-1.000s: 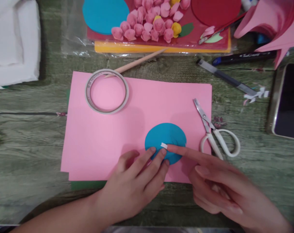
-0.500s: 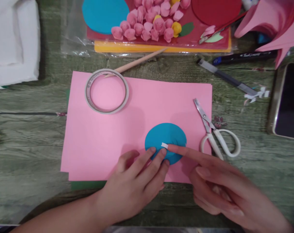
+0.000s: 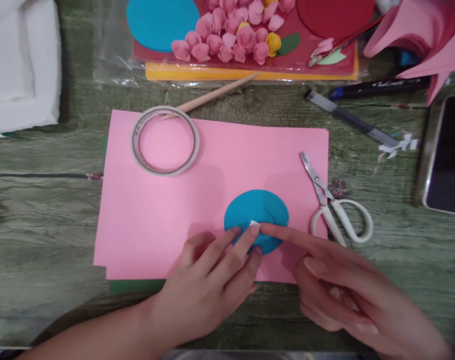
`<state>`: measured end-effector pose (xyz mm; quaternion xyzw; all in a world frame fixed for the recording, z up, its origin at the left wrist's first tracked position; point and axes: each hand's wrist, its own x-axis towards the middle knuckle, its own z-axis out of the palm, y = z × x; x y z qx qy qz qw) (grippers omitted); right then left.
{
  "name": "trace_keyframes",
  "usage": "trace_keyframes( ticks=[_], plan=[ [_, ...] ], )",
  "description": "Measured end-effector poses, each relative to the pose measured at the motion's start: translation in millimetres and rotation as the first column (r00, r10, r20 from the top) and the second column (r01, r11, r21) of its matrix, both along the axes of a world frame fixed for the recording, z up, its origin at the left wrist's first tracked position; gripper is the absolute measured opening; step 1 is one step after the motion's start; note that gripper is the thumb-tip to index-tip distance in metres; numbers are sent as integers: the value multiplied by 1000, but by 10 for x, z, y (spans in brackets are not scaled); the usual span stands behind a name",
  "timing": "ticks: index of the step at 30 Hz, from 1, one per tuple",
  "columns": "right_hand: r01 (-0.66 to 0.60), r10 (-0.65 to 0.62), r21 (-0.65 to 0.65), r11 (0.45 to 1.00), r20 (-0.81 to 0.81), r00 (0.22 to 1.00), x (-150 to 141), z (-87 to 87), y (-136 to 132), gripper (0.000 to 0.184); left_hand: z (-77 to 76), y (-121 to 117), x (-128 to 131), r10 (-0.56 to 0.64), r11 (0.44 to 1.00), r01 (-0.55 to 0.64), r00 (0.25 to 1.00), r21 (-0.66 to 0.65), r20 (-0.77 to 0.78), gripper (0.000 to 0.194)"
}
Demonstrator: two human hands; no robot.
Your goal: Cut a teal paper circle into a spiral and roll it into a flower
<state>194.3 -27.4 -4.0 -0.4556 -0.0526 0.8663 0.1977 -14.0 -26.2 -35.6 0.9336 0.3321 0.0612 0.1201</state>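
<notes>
- Wood-grain desk (image 3: pixel 43 215): pink paper (image 3: pixel 155 215) carries a blue paper disc (image 3: pixel 246 206).
- Left hand (image 3: pixel 204 280): fingers slightly spread on disc, one overlapping a white scrap (image 3: pixel 255 222), long axis indistinct.
- Right hand (image 3: pixel 343 285): index at scrap's right edge, others curled; any grip, cannot tell.

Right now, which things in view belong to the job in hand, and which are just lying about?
In the job, seemingly: blue oval, under the left hand; white scrap, by the right hand; pink paper, underneath.

Lying about, untouched: tape, scissors, stick, pen, marker, phone.
</notes>
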Motion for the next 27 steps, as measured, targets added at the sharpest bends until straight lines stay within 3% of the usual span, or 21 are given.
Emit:
trace_keyframes(
  ticks=[10,27],
  plan=[
    [-32,33,-5,999,6,999,18,5,-15,59,-12,-20,17,23,1000,-23,1000,0,-19,39],
    [-78,79,-15,997,16,997,3,99,-74,65,-9,-109,97,56,992,-49,996,116,-62,41]
  ],
)
